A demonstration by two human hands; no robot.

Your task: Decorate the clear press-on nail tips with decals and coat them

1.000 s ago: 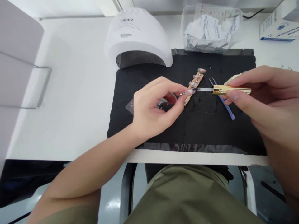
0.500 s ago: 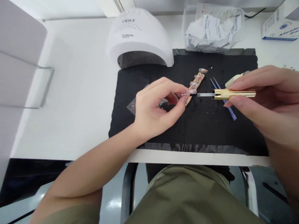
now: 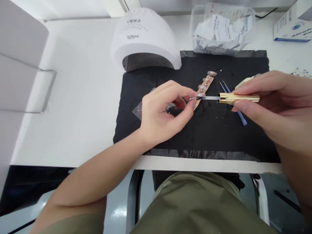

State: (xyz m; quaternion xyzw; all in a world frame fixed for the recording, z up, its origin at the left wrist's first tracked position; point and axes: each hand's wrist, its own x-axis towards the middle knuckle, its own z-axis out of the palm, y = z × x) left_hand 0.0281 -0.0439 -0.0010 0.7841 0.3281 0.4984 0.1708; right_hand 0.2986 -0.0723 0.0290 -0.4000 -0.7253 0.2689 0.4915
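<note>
My left hand [image 3: 163,113] pinches a small false nail tip [image 3: 201,94] with a tiny metal holder between thumb and index finger. From the right, my right hand [image 3: 275,107] grips the gold handle of a nail polish brush [image 3: 239,98], its dark bristles at the nail tip. Just behind lies a wooden strip [image 3: 207,84] bearing several decorated nail tips. Under the brush handle are blue tweezers [image 3: 240,116], partly covered by my right fingers. A pale object [image 3: 243,81] shows beyond that hand; whether it is held cannot be told.
A black mat [image 3: 209,139] covers the table's front. A white nail lamp [image 3: 146,37] stands at the back left, a clear tub [image 3: 195,45] of alcohol pad packets behind, and an alcohol pad box [image 3: 292,29] at right. A clear packet [image 3: 137,112] lies partly under my left hand.
My right hand has moved slightly left, bringing the brush bristles further over the nail tip. My left hand keeps its place and its pinch.
</note>
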